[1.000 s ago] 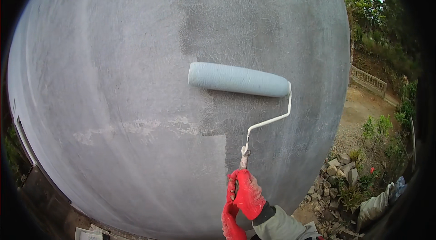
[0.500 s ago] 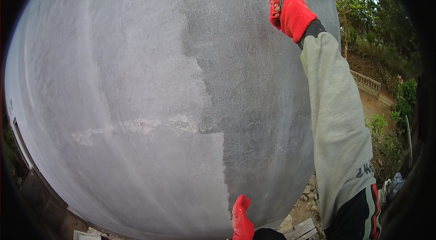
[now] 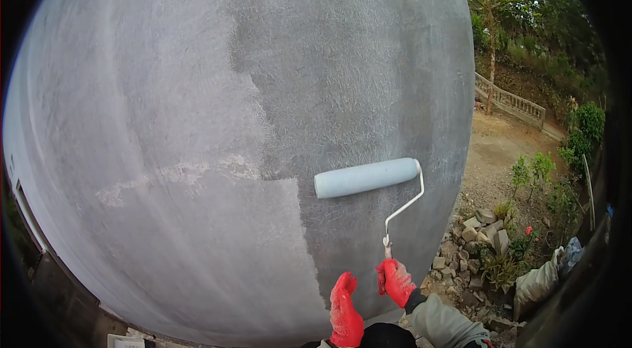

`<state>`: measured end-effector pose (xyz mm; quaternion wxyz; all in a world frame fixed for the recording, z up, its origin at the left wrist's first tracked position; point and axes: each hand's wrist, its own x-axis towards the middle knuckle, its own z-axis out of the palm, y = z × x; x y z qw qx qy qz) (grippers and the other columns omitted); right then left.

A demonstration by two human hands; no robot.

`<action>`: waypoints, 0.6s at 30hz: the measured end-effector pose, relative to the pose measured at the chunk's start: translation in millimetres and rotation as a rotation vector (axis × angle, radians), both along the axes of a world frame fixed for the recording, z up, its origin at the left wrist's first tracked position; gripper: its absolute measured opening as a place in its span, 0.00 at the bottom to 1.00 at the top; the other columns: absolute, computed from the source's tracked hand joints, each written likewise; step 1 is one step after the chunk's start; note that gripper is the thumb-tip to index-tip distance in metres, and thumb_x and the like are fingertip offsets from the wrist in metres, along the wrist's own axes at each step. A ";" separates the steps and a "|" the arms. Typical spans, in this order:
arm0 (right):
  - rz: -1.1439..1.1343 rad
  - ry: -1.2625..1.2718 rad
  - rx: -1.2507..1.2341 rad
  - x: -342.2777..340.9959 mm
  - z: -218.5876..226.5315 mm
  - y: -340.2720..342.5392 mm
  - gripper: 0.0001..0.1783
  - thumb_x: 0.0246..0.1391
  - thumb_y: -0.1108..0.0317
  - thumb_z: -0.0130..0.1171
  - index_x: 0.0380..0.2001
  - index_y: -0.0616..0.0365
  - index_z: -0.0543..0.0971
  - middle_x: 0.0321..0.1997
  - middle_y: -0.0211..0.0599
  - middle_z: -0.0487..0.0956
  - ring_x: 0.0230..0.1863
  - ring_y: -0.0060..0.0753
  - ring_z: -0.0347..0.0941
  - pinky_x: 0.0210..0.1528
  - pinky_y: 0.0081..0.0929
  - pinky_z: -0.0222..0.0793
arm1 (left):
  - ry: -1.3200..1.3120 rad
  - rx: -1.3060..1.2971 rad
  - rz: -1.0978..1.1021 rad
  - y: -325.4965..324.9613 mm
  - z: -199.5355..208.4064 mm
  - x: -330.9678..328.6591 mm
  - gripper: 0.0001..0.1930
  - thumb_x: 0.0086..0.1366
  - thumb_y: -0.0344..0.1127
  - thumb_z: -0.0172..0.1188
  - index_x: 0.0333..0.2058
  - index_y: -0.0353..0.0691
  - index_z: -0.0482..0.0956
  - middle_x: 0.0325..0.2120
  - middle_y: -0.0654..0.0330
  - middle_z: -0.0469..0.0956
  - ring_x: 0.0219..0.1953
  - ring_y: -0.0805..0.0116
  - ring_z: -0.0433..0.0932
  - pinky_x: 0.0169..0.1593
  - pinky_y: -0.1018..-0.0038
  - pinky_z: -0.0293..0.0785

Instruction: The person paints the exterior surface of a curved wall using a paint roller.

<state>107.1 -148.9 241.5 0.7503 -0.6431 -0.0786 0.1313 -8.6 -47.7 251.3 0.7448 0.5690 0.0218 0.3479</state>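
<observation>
A paint roller [image 3: 366,178] with a pale blue cylindrical sleeve and a bent white wire frame lies against the grey wall [image 3: 197,98]. Its handle is gripped by my right hand [image 3: 397,282], in a red glove, low in front of the wall. Beside it on the left, my left hand [image 3: 345,312], also red-gloved and whitish with dust or paint, is raised with fingers stretched up and slightly curved; it holds nothing. Darker grey covers the wall's right part, meeting lighter grey along a stepped, ragged edge. The roller is on the darker part.
Past the wall's right edge lie a heap of broken stones [image 3: 471,249], small plants, a pale sack [image 3: 536,285] and a low balustrade [image 3: 513,103]. Trees stand behind. At the lower left, a white tray-like object [image 3: 125,341] is partly cut off.
My right hand has come down from high on the wall, bringing the roller low. The view has shifted slightly to the right. My left hand stays low, still raised.
</observation>
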 end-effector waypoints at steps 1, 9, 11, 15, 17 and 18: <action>0.000 0.039 -0.032 -10.4 -23.2 -1.2 0.18 0.61 0.57 0.42 0.30 0.61 0.71 0.17 0.32 0.66 0.13 0.29 0.64 0.15 0.30 0.62 | 0.024 0.010 -0.007 -2.1 0.8 -1.0 0.27 0.74 0.49 0.35 0.60 0.31 0.60 0.59 0.51 0.65 0.59 0.57 0.67 0.63 0.64 0.59; 0.025 0.022 0.066 4.2 28.2 8.1 0.18 0.59 0.56 0.44 0.30 0.62 0.71 0.17 0.31 0.67 0.13 0.27 0.63 0.15 0.29 0.63 | -0.001 0.104 0.029 -12.3 -14.8 14.6 0.24 0.74 0.44 0.36 0.60 0.32 0.61 0.57 0.52 0.66 0.58 0.58 0.68 0.62 0.65 0.61; 0.023 -0.067 0.145 19.0 88.8 14.4 0.19 0.60 0.55 0.44 0.29 0.61 0.71 0.16 0.31 0.66 0.12 0.26 0.61 0.14 0.28 0.60 | -0.047 0.112 0.058 -9.3 -33.1 22.2 0.21 0.73 0.37 0.40 0.60 0.33 0.62 0.56 0.54 0.68 0.57 0.60 0.69 0.61 0.66 0.62; -0.004 -0.305 0.231 65.4 214.3 27.9 0.25 0.62 0.46 0.44 0.27 0.59 0.71 0.15 0.29 0.65 0.10 0.24 0.59 0.12 0.26 0.58 | -0.091 0.182 0.141 3.1 -42.2 28.9 0.18 0.72 0.29 0.44 0.59 0.34 0.64 0.53 0.56 0.70 0.55 0.61 0.70 0.61 0.67 0.64; -0.056 -0.424 0.209 83.8 283.9 18.2 0.29 0.62 0.40 0.43 0.28 0.59 0.70 0.13 0.28 0.62 0.08 0.22 0.56 0.10 0.27 0.58 | -0.059 0.305 0.159 1.6 -38.1 25.2 0.18 0.70 0.27 0.45 0.58 0.35 0.65 0.52 0.56 0.71 0.54 0.61 0.70 0.59 0.68 0.65; -0.051 -0.438 0.228 78.8 322.8 16.7 0.30 0.61 0.39 0.45 0.27 0.58 0.70 0.12 0.25 0.61 0.08 0.21 0.55 0.09 0.26 0.56 | -0.023 0.360 0.206 2.6 -37.1 21.7 0.18 0.70 0.26 0.46 0.58 0.35 0.65 0.51 0.56 0.71 0.53 0.61 0.71 0.58 0.68 0.66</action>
